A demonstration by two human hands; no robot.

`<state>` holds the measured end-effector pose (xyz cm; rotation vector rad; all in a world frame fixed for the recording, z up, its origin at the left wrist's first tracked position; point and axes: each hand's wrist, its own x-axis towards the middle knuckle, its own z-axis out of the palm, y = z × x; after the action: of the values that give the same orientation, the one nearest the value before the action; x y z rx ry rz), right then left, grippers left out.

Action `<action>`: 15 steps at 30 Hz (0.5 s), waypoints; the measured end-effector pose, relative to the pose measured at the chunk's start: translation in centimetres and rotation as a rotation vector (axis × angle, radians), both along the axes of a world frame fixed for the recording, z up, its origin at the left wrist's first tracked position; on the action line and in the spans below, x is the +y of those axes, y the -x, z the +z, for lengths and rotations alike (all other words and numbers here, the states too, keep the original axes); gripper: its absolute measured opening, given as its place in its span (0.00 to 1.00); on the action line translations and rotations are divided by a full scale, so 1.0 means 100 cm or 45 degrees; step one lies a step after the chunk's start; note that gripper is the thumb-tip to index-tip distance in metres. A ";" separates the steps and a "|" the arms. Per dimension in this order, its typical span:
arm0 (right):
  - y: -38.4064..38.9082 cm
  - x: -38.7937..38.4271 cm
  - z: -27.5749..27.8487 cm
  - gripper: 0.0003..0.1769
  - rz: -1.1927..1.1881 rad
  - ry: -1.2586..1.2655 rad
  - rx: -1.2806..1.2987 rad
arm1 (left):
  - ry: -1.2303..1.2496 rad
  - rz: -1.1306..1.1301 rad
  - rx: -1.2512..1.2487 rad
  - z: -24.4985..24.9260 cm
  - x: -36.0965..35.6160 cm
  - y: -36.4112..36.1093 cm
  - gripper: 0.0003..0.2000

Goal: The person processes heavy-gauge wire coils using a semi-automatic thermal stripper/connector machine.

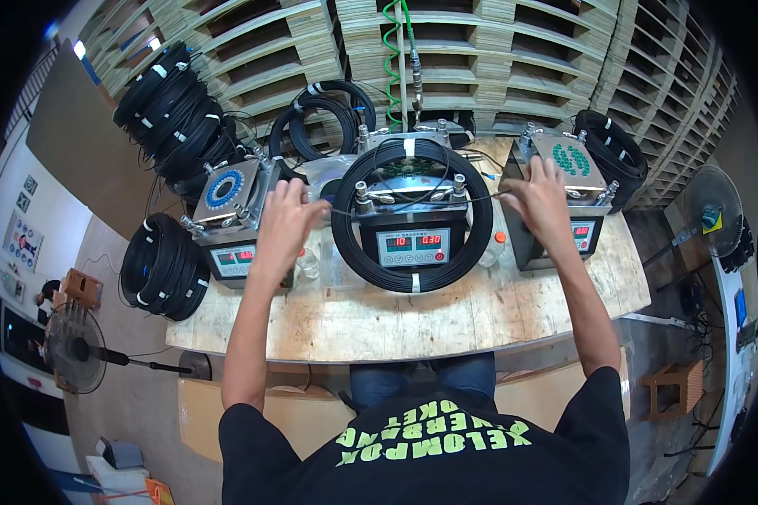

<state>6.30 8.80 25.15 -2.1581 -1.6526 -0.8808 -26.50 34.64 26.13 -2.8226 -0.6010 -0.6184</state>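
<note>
Black cable coil [349, 252] encircles display [413, 246] reading 10, 0.30.

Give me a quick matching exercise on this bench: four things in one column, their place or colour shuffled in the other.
1 air hose
2 cable strand
3 cable coil
4 round disc

A on the middle machine
B blue
C green
D between left hand and right hand

Pairs: 1-C, 2-D, 3-A, 4-B
</note>
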 end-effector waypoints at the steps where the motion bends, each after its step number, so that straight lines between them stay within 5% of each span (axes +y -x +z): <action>1: -0.006 0.003 0.004 0.11 -0.072 -0.030 -0.113 | 0.269 0.023 -0.058 0.000 0.012 -0.003 0.10; 3: -0.022 0.018 0.010 0.11 -0.119 0.070 0.491 | 0.807 0.071 -0.177 -0.008 0.046 -0.011 0.11; 4: -0.031 0.025 0.012 0.11 -0.145 0.124 0.793 | 0.836 -0.014 -0.217 -0.015 0.060 -0.016 0.12; 6: -0.069 0.046 -0.019 0.12 0.231 -0.109 1.316 | 0.880 -0.186 -0.300 -0.022 0.087 -0.031 0.13; 10: -0.081 0.083 -0.016 0.14 0.625 -0.539 2.209 | 1.614 -0.162 -0.644 -0.009 0.095 -0.076 0.15; 15: -0.079 0.140 0.004 0.23 0.375 -0.677 2.348 | 1.969 -0.181 -0.786 -0.006 0.110 -0.134 0.19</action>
<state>14.18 22.78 25.55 -1.2251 -0.5205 0.6634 -13.10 45.67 25.54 -4.0116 -1.4916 -1.6289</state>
